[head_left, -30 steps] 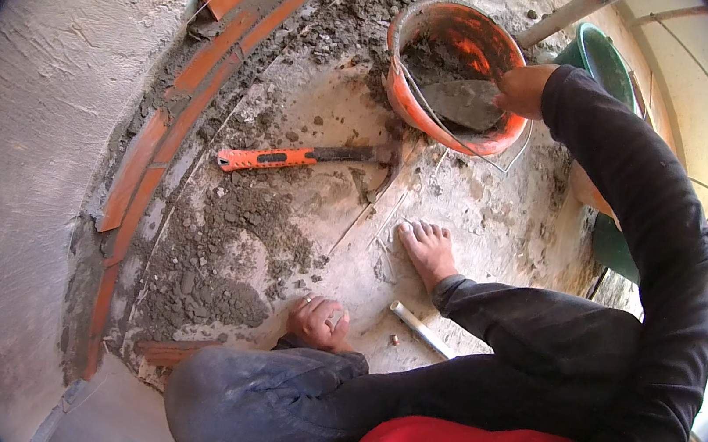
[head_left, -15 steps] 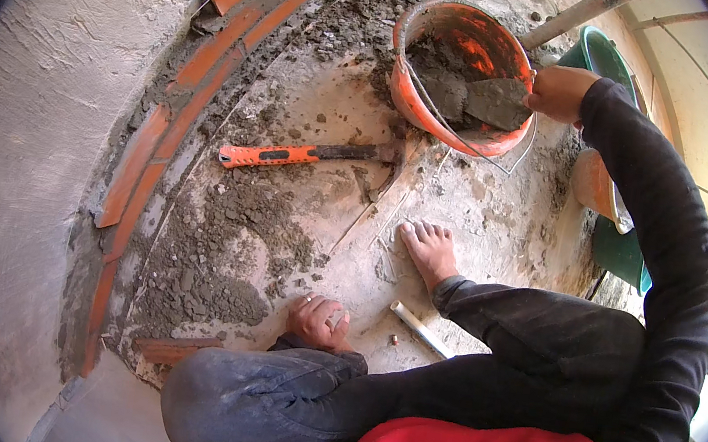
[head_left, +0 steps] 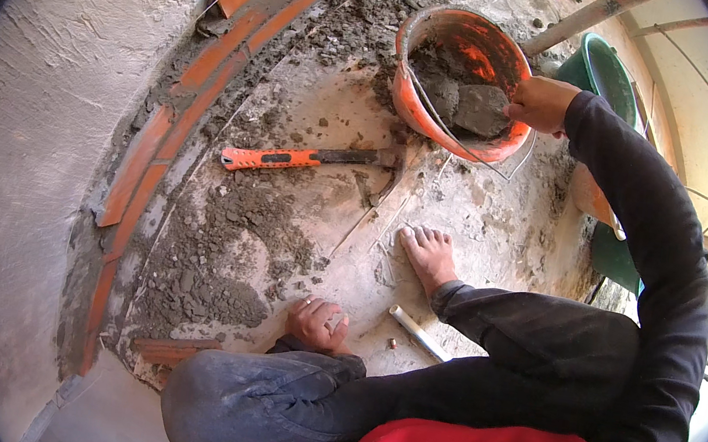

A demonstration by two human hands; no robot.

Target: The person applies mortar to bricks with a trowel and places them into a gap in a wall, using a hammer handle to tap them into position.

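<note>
My right hand [head_left: 542,105] is closed at the near right rim of an orange bucket [head_left: 412,109]. It grips a trowel [head_left: 483,111], whose flat, mortar-coated blade lies inside the bucket; the fist hides its handle. Wet grey mortar [head_left: 438,94] sits in the bucket around the blade. Low in the view, my left hand [head_left: 317,322] rests near the floor beyond my left knee, fingers curled; whatever may be under them is hidden. An orange-handled hammer [head_left: 278,158] lies on the floor left of the bucket.
A curved row of orange bricks [head_left: 172,132] follows the plastered wall [head_left: 27,146] at left. Loose mortar [head_left: 227,250] covers the floor beside it. Green buckets [head_left: 603,75] stand at right, near a grey pole [head_left: 586,20]. A short white pipe [head_left: 418,333] lies by my foot.
My right hand has moved slightly left and down over the bucket rim, pushing the trowel blade farther into the mortar. My left hand has stayed in place.
</note>
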